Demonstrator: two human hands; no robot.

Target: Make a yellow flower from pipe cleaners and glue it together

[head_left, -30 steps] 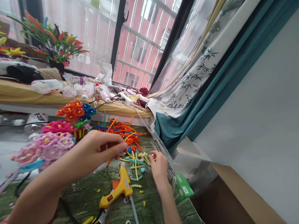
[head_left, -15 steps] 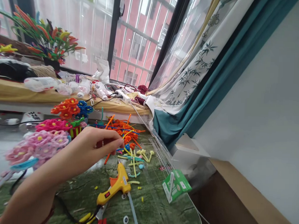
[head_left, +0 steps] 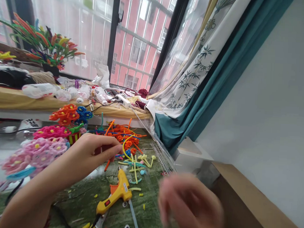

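Note:
My left hand (head_left: 100,150) reaches in from the lower left, thumb and fingers pinched together above the table. A curved yellow pipe cleaner (head_left: 124,145) runs at its fingertips and looks pinched there. My right hand (head_left: 188,203) is at the lower right, smeared by motion, its fingers curled; whether it holds anything cannot be made out. Between the hands lies a yellow hot glue gun (head_left: 118,193) with a glue stick in its back. Beyond the left fingertips are pale yellow pipe cleaner pieces (head_left: 134,170) and a pile of orange pipe cleaner flowers (head_left: 121,132).
Pink pipe cleaner flowers (head_left: 43,151) and orange ones (head_left: 65,114) stand at the left. Thin metal wires (head_left: 161,156) lie along the table's right side. Plastic bottles (head_left: 39,90) rest on the windowsill. A cardboard box (head_left: 259,199) stands at the right, below the teal curtain (head_left: 204,113).
My right hand has come into view at the lower right, covering the green packet. The yellow pipe cleaner shows a longer curve by my left fingertips. The view has shifted slightly.

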